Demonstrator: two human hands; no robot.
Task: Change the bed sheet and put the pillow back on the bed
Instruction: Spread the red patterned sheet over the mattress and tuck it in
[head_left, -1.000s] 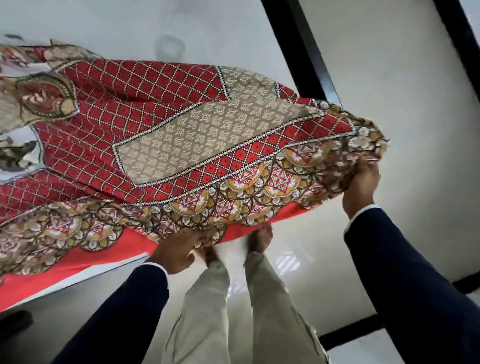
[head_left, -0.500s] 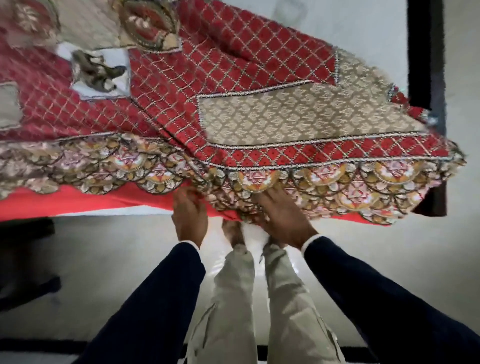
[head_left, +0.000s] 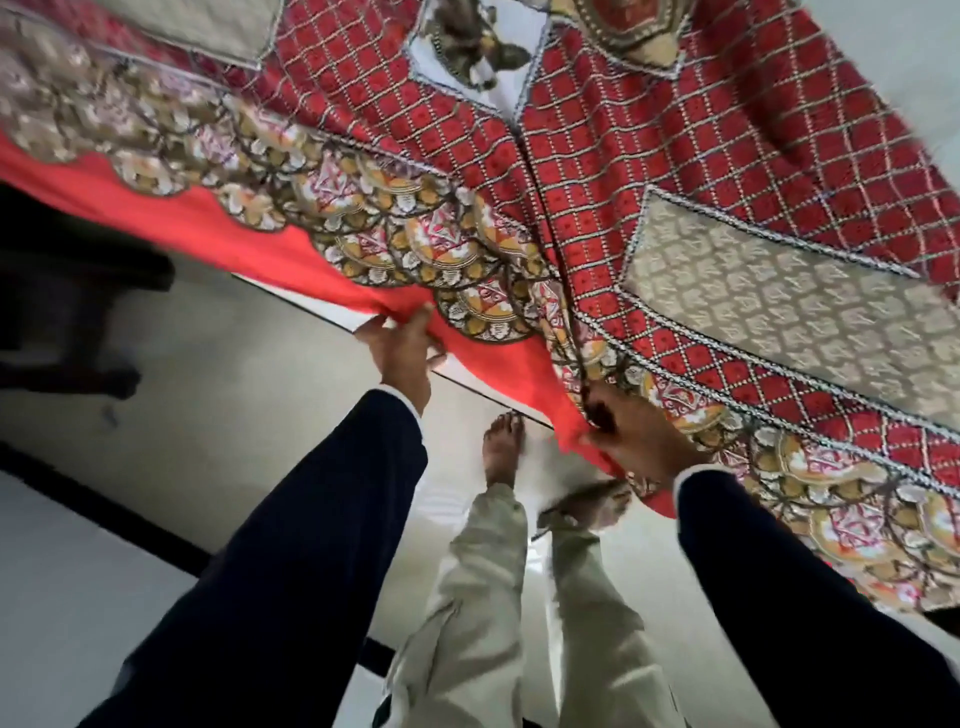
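Scene: A person in dark navy sleeves and pale trousers stands barefoot on a glossy light floor (head_left: 218, 364) at the edge of a bed, seen from a head-worn camera looking down.

Sheet: A red cotton bed sheet with a white lattice print, beige patterned panels and a scalloped gold-and-cream border (head_left: 597, 171) lies spread across the bed, its plain red hem hanging over the near edge.

Left hand: The left hand (head_left: 402, 351) holds the plain red hem, thumb and fingers closed over the cloth's edge and lifting it slightly off the mattress side.

Right hand: The right hand (head_left: 631, 436) pinches a gathered fold where the scalloped border meets the red hem, fingers curled tight into the fabric.

Mattress: A thin white strip (head_left: 332, 319) shows under the hem between the hands, probably the mattress edge; the view does not settle it.

Progress: The sheet appears to be already laid over the bed and the work looks to be at the straightening or tucking stage along this side. A ridge runs up the cloth from the right hand's grip, so smoothing is not finished.

Left to do: Evening out the fold, settling the hem, then returning the pillow. No pillow is in view, and where it lies cannot be told.

Containers: None visible; nothing here holds or stores anything.

Surroundings: A dark piece of furniture (head_left: 67, 291) stands at the left, too shadowed to identify.
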